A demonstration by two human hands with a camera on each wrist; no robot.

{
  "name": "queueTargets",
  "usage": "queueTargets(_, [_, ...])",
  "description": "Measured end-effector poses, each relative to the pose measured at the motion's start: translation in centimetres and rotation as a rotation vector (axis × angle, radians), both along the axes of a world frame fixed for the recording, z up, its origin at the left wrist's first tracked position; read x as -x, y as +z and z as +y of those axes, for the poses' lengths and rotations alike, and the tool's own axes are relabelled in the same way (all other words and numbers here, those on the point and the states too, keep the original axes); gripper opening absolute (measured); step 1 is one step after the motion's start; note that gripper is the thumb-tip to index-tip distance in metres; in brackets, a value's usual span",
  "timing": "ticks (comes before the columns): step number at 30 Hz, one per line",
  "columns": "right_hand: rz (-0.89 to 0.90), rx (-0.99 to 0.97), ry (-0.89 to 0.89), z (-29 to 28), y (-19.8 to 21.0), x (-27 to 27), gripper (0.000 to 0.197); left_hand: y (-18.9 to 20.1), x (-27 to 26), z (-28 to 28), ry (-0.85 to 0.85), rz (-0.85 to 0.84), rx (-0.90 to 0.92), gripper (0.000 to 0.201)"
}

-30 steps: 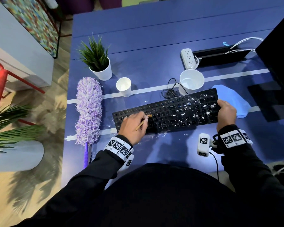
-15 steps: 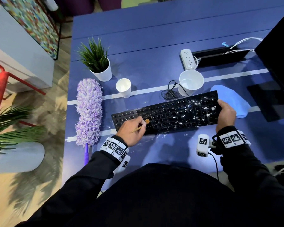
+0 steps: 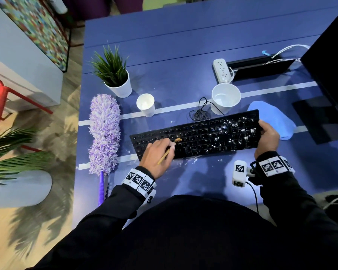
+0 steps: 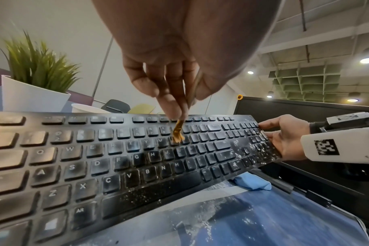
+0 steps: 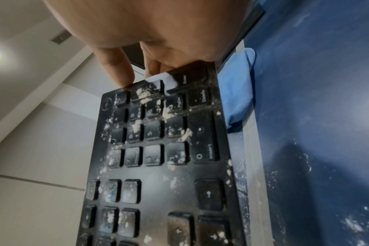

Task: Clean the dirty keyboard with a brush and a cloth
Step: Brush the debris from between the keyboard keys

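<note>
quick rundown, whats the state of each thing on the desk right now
keyboard: right end lifted, white crumbs mostly on right half
brush: bristles on the keys
left hand: pinches brush
right hand: grips keyboard's right end
cloth: unused, lying behind keyboard

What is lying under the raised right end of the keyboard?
A blue cloth lies on the desk there, partly under the keyboard, whose end the right hand holds. How far the cloth reaches underneath is covered.
</note>
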State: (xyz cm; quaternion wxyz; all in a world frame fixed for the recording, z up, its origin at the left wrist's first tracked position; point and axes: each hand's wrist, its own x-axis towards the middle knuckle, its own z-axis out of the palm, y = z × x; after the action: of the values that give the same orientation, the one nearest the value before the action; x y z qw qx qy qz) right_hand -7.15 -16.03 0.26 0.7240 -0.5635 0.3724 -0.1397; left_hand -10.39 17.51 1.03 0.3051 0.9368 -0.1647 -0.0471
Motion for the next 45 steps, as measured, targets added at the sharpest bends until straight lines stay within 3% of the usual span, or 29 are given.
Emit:
queueTargets(5, [-0.027, -0.044, -0.024, 0.4, 0.4, 0.3, 0.01, -0.1, -0.3, 0.4, -0.069, 0.085, 0.026, 0.013])
queueTargets(9, [-0.043, -0.062, -0.036, 0.3, 0.2, 0.3, 0.01, 0.1, -0.4, 0.6, -0.002, 0.012, -0.001, 0.012])
queueTargets(17, [-0.032, -0.049, -0.027, 0.0, -0.4, 0.0, 0.011, -0.2, -0.4, 3.8, 0.236, 0.141, -0.339, 0.02])
queueTargets(19, [-0.026, -0.043, -0.03, -0.2, -0.5, -0.1, 0.011, -0.3, -0.5, 4.0, 0.245, 0.146, -0.29, 0.017])
queueTargets(22, [-0.021, -0.039, -0.033, -0.3, -0.6, -0.2, 0.01, 0.1, -0.3, 2.6, 0.078, 0.15, -0.077, 0.02])
queueTargets(25, [-0.025, -0.039, -0.023, -0.1, -0.4, -0.4, 0.011, -0.2, 0.3, 2.0, -0.017, 0.101, -0.053, 0.017])
queueTargets(31, [-0.021, -0.022, -0.015, -0.6, -0.9, -0.4, 0.013, -1.2, -0.3, 6.6, 0.317, 0.191, -0.432, 0.021])
queueTargets(33, [-0.015, -0.019, -0.012, -0.7, -0.9, -0.4, 0.013, -0.9, -0.4, 6.6, 0.331, 0.158, -0.37, 0.019])
queueTargets(38, [-0.011, -0.006, -0.017, -0.8, -1.1, -0.3, 0.015, 1.5, -0.4, 2.3, 0.107, -0.04, -0.013, 0.015])
queueTargets(45, [-0.067, -0.039, -0.039, 0.0, 0.0, 0.3, 0.013, 3.0, -1.3, -2.5, -0.016, -0.079, 0.049, 0.011])
